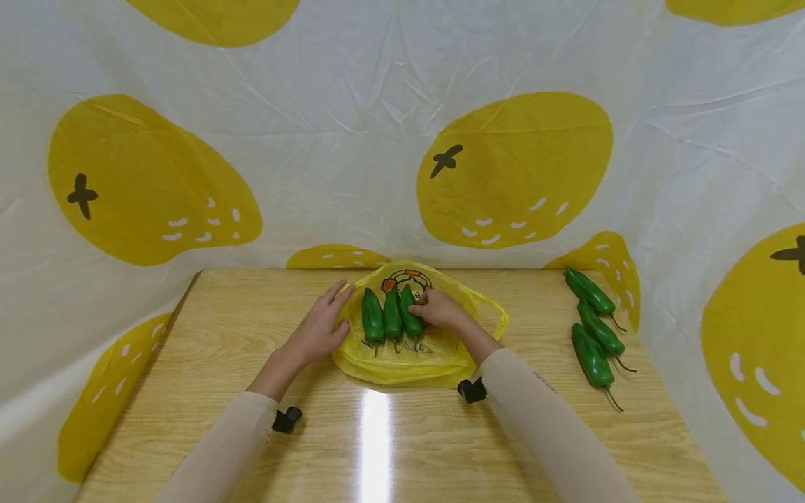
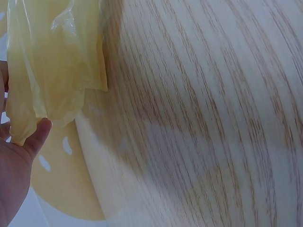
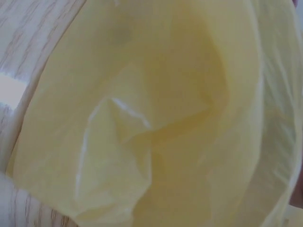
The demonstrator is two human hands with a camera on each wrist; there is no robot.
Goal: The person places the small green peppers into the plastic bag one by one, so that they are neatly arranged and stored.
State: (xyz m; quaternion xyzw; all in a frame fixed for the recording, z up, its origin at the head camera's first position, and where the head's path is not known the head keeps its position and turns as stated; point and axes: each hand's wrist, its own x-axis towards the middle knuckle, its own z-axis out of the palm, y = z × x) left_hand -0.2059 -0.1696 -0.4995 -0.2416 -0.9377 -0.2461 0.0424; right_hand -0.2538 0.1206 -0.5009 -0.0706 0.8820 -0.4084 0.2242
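Observation:
A yellow plastic bag [image 1: 440, 360] with a printed figure lies spread on the table in the head view. Side by side within its outline are three green peppers, stems toward me: the left one [image 1: 372, 318], the middle one [image 1: 393, 314] and the right one [image 1: 411, 321]. My right hand [image 1: 442, 309] holds the right pepper with thumb and curled fingers at its side. At the bag's left edge is my left hand [image 1: 319, 325], fingers and thumb spread apart. In the left wrist view its thumb [image 2: 40, 135] touches the bag's hanging film [image 2: 61, 71]. Yellow film [image 3: 142, 118] hides my right fingers in the right wrist view.
Three more green peppers lie at the table's right side: a far one [image 1: 590, 292], a middle one [image 1: 600, 330] and a near one [image 1: 591, 356]. A white cloth [image 1: 327, 181] with large yellow fruit prints hangs behind and beside the wooden table [image 1: 440, 447].

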